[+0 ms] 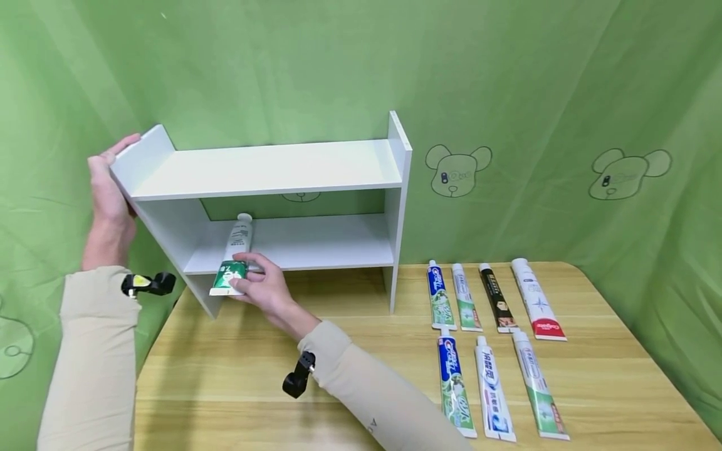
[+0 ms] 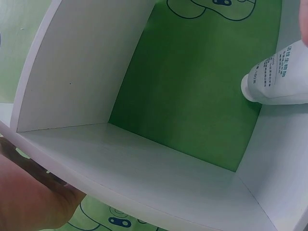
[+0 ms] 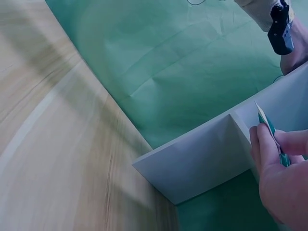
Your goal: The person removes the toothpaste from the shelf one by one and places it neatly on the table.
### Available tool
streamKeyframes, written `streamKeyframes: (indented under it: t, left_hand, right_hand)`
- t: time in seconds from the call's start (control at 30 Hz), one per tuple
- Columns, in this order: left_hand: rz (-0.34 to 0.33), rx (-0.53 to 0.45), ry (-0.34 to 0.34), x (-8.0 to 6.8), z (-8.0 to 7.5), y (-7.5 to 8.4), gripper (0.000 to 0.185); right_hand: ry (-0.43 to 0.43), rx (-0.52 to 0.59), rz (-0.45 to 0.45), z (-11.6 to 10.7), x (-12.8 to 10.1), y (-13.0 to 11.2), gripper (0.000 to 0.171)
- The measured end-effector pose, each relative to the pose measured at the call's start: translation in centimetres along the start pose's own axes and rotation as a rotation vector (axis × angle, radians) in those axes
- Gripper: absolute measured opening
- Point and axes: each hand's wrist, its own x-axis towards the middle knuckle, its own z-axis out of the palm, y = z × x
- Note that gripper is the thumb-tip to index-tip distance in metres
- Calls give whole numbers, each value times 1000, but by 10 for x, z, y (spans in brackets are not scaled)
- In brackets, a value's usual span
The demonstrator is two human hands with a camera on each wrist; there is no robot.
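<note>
A white and green toothpaste tube point(image 1: 239, 240) lies on the lower board of the white shelf point(image 1: 271, 168), its cap toward the back and its green end jutting past the front edge. My right hand point(image 1: 264, 283) pinches that green end between thumb and fingers. In the right wrist view the tube point(image 3: 265, 122) shows edge-on in my fingers. My left hand point(image 1: 109, 194) rests against the outer face of the shelf's left side panel, with none of its fingers seen on the inner face. The left wrist view shows the tube's capped part point(image 2: 276, 79) inside the shelf.
On the wooden table point(image 1: 361, 351), several toothpaste tubes lie in two rows to the right of the shelf. The back row includes a black tube point(image 1: 499, 299) and a red-ended Colgate tube point(image 1: 536, 297). A green curtain point(image 1: 316, 69) hangs behind the table.
</note>
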Motion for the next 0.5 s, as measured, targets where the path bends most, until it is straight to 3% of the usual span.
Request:
streamKeyframes:
  t: [0.5]
  left_hand:
    - [-6,-29,-2,1,-5,1,49]
  right_hand:
    - [-2,-94,-29,-13,-19,1,52]
